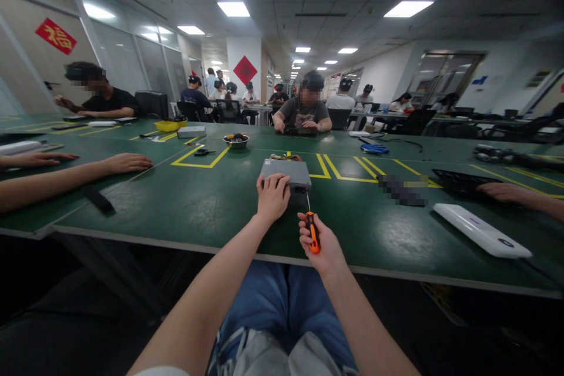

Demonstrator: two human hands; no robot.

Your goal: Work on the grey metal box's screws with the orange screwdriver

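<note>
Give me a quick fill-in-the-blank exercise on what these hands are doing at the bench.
The right hand grips a screwdriver with an ____ handle.
The grey metal box lies under the ____ hand.
The green workbench bears ____ tape lines.

Missing words: orange; left; yellow.

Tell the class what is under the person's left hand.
The left hand rests on a grey metal casing, which sits on the green workbench. The casing's top beneath the palm is hidden.
</note>
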